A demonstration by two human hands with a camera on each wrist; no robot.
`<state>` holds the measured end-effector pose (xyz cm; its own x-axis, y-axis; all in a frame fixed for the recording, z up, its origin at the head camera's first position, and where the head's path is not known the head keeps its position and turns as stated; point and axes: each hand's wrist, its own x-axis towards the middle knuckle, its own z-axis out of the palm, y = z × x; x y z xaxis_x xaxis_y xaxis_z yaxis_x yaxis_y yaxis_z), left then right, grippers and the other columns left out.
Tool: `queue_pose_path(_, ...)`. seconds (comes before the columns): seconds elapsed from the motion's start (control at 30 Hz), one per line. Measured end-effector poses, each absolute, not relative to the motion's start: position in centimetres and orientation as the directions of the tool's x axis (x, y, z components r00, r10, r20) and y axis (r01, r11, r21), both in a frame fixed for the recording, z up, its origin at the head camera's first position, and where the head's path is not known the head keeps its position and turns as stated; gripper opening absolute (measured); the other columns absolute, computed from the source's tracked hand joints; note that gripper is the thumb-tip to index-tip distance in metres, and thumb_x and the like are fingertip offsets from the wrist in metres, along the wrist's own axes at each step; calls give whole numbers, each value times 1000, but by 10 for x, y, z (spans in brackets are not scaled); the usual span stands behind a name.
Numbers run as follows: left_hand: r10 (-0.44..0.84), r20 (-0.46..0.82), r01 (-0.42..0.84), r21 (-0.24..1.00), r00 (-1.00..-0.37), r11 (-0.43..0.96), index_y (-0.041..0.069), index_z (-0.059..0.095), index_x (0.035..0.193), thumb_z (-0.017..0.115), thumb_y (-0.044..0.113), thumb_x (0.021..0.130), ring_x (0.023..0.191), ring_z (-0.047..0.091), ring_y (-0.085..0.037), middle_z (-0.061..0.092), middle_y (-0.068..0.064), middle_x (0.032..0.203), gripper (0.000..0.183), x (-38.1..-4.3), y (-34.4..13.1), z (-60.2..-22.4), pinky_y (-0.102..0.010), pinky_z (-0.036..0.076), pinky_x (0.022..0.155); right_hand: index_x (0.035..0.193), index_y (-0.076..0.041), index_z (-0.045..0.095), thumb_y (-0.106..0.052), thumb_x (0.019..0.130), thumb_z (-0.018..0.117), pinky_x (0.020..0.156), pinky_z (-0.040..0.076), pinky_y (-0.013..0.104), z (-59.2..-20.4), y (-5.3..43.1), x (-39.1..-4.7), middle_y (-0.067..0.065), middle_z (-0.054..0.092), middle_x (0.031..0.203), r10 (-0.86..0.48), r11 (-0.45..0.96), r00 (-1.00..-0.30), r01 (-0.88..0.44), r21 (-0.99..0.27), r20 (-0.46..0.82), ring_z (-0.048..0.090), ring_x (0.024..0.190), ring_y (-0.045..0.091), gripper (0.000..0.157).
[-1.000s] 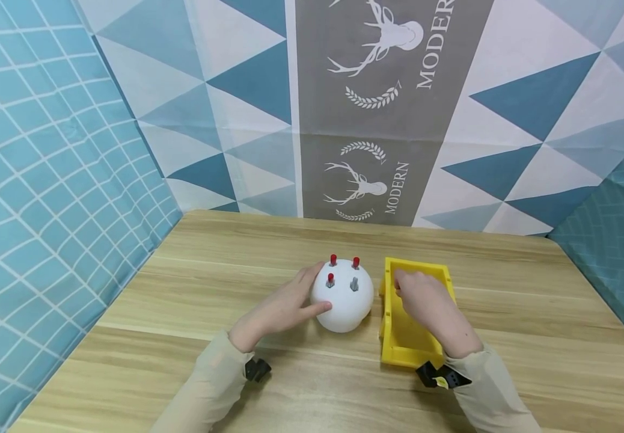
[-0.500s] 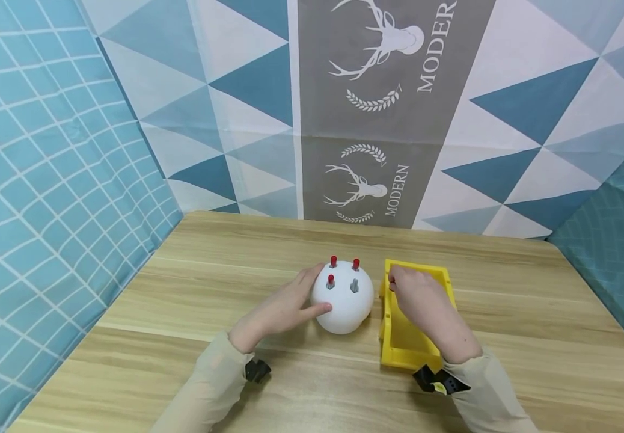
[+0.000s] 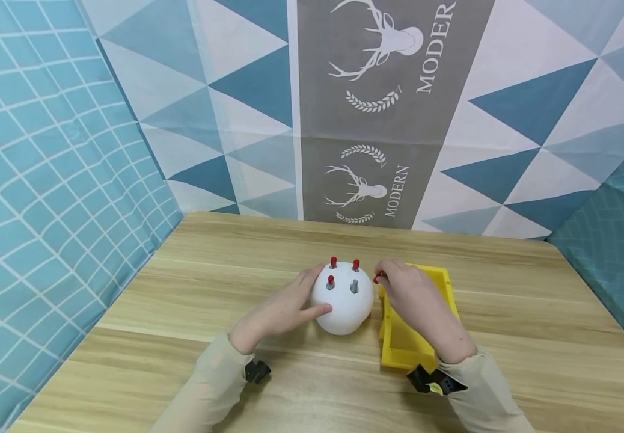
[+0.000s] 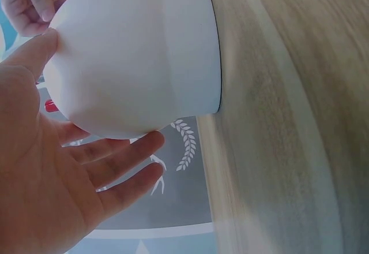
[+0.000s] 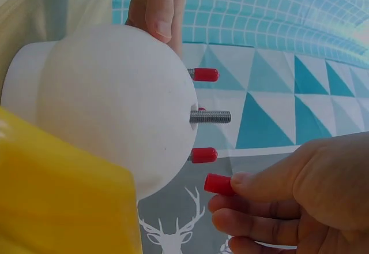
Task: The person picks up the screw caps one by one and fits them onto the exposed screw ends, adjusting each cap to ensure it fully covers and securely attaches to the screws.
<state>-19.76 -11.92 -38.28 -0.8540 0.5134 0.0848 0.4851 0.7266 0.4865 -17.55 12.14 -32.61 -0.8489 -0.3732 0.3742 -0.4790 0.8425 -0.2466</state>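
A white dome-shaped piece (image 3: 343,314) stands on the table with threaded studs on its upper face. Three studs carry red caps, such as the near-left cap (image 3: 330,281); one metal stud (image 5: 212,116) is bare. My left hand (image 3: 279,308) rests against the dome's left side, thumb on the near side and fingers spread along the far side. Between thumb and forefinger, my right hand (image 3: 419,304) pinches another red cap (image 5: 218,184). That cap is apart from the dome, to its right, above the yellow bin's left edge.
A yellow plastic bin (image 3: 406,356) stands just right of the dome, partly under my right hand and forearm. The wooden table (image 3: 182,313) ends at a patterned cloth backdrop (image 3: 252,108). Each wrist wears a black strap device.
My right hand has risen from inside the yellow bin and moved left toward the dome, bringing the red cap into sight. The left hand and dome have stayed in place.
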Motion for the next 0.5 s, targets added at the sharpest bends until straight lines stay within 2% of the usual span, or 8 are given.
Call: queue_pose_path(0.5, 510, 78, 477, 494, -857, 727, 17, 13, 147, 46, 63, 83, 127, 39, -21, 32, -7, 144, 85, -198, -120, -383, -39, 36, 102, 93, -7, 61, -5, 85, 62, 60, 50, 24, -323, 110, -173, 1, 64, 83, -370, 813, -848, -494, -309, 380, 52, 65, 12, 8)
